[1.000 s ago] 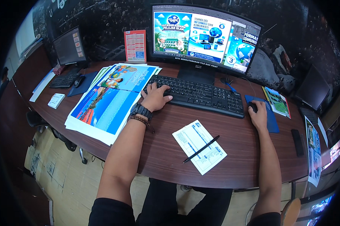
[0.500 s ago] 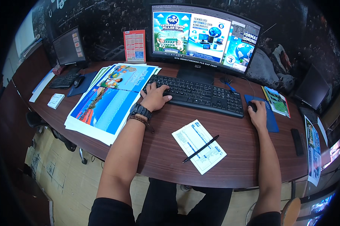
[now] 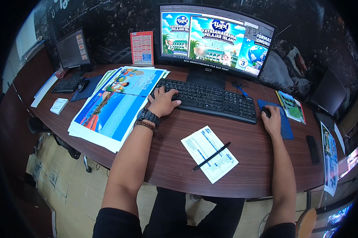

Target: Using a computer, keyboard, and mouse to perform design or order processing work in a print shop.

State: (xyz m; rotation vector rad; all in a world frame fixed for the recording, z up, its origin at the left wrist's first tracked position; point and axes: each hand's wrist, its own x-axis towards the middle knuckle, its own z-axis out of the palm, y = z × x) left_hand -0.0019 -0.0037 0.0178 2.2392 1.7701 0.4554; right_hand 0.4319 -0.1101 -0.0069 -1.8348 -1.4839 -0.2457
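At the centre of the frame the left hand (image 3: 163, 102) lies open with fingers spread on the left end of the black keyboard (image 3: 206, 99) – while, at right, the right hand (image 3: 272, 122) curls closed over a dark mouse (image 3: 266, 112) on a blue mouse pad (image 3: 285, 129) on the brown bench (image 3: 258, 166).

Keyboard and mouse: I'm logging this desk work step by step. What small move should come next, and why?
Probably a key press with the left hand, paired with a mouse click. The left fingers already rest on the left end of the keyboard, the right hand covers the mouse on its blue pad, and a design file is open on the monitor. The pen lies untouched.
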